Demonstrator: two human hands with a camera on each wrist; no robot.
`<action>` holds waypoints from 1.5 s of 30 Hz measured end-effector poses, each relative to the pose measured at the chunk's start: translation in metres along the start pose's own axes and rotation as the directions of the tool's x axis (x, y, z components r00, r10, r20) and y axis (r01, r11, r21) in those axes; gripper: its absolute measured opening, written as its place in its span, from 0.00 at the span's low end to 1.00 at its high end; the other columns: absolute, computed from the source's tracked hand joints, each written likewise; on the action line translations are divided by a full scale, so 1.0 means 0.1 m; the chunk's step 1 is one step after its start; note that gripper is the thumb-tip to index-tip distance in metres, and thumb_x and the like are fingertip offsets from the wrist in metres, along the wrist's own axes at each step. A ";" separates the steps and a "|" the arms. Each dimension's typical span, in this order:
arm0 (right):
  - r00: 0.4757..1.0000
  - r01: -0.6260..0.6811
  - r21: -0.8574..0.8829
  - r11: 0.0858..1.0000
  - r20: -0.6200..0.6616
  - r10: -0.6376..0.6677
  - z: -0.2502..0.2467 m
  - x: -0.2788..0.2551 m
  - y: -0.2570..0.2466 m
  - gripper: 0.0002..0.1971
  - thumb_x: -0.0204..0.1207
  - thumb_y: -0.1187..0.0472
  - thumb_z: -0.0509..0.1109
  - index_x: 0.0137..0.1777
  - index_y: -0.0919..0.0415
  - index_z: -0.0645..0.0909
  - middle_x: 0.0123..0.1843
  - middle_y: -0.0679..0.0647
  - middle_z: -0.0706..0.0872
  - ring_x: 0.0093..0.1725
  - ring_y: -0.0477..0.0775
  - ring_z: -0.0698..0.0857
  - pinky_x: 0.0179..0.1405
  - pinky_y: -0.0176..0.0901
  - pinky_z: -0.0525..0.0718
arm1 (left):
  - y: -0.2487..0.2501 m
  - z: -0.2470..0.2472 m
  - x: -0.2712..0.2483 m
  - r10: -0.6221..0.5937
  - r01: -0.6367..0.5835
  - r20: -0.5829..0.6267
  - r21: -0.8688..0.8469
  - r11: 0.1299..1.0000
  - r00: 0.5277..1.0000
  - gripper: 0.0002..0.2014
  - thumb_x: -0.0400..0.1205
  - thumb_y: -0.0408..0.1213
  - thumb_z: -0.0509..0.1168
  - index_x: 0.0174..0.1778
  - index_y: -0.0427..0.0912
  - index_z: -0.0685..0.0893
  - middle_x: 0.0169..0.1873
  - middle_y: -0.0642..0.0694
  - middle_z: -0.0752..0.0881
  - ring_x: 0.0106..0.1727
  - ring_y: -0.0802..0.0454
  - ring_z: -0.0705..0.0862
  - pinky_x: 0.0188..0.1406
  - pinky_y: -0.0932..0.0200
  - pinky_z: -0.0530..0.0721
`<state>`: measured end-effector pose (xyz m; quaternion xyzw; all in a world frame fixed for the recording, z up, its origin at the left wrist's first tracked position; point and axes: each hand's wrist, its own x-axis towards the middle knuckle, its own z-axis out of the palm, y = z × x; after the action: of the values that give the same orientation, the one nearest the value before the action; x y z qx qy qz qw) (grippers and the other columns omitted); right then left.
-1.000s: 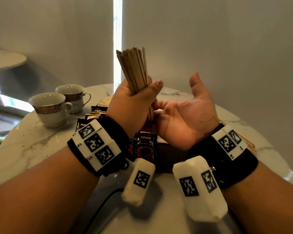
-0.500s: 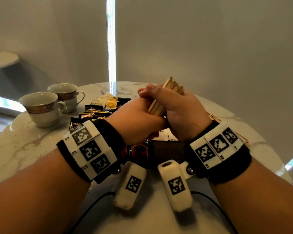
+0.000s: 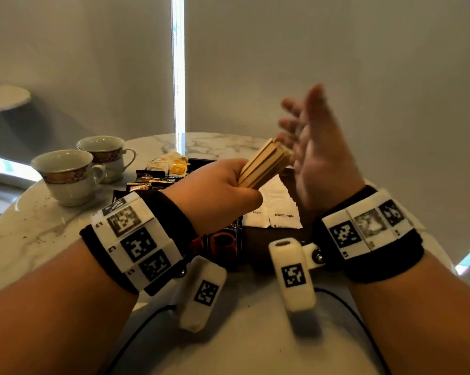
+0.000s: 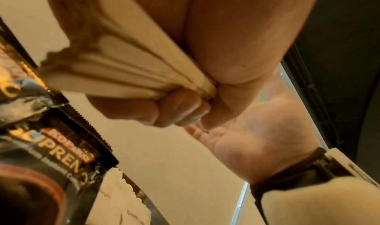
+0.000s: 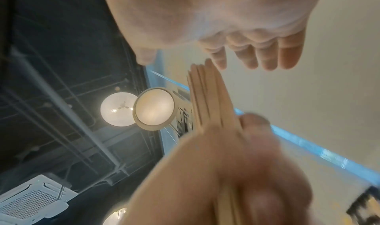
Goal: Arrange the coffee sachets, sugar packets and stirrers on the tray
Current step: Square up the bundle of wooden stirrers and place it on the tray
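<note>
The left hand (image 3: 215, 190) grips a bundle of stirrers (image 3: 263, 165) above the tray (image 3: 271, 236); the right hand (image 3: 317, 155) hovers open beside them. Sugar packets (image 3: 278, 209) and coffee sachets (image 3: 150, 182) already lie there; the stirrers remain unplaced.

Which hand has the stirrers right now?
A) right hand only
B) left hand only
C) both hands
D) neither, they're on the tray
B: the left hand grips the stirrers in a fist, while the right hand is raised beside their tips with fingers spread and holds nothing.
</note>
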<state>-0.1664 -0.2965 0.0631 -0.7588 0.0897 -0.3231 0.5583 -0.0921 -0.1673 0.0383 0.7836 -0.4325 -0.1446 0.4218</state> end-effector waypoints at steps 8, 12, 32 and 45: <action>0.936 0.215 -0.173 0.961 0.318 -0.152 0.01 0.03 0.09 0.68 0.44 0.09 0.36 0.86 0.43 0.61 0.88 0.43 0.61 0.86 0.44 0.55 0.79 0.52 0.53 | 0.07 0.04 -0.03 -0.077 0.061 0.101 0.153 0.986 0.992 0.13 0.82 0.44 0.70 0.60 0.62 0.79 0.44 0.52 0.87 0.40 0.56 0.88 0.35 0.65 0.87; 0.953 0.161 0.069 0.985 0.247 -0.173 -0.14 0.09 0.04 0.74 0.37 0.09 0.45 0.87 0.48 0.58 0.89 0.45 0.58 0.88 0.48 0.52 0.70 0.46 0.47 | 0.08 0.03 -0.03 -0.081 0.069 0.087 0.132 0.989 0.993 0.14 0.83 0.43 0.71 0.57 0.64 0.76 0.42 0.55 0.85 0.36 0.60 0.86 0.27 0.71 0.82; 0.980 0.032 0.107 0.994 0.190 -0.052 0.02 0.09 0.15 0.40 0.57 0.18 0.69 0.59 0.48 0.82 0.61 0.51 0.88 0.64 0.52 0.86 0.68 0.58 0.84 | 0.02 -0.03 -0.01 0.002 -0.003 0.054 0.022 1.000 0.999 0.10 0.82 0.43 0.72 0.49 0.62 0.77 0.37 0.52 0.86 0.29 0.62 0.85 0.28 0.68 0.82; 0.636 -0.753 0.414 0.512 0.656 0.405 0.12 -0.02 0.12 0.57 0.72 0.18 0.48 0.73 0.76 0.70 0.66 0.79 0.82 0.63 0.77 0.85 0.61 0.62 0.87 | -0.12 -0.16 0.13 0.097 -0.426 -0.472 -0.665 0.613 0.876 0.09 0.82 0.46 0.68 0.45 0.45 0.79 0.35 0.50 0.83 0.39 0.49 0.84 0.47 0.46 0.86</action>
<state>-0.1577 -0.2908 0.0493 -0.4852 0.0867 0.0807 0.8663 -0.0687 -0.1662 0.0403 0.4760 -0.3522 -0.0867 0.8011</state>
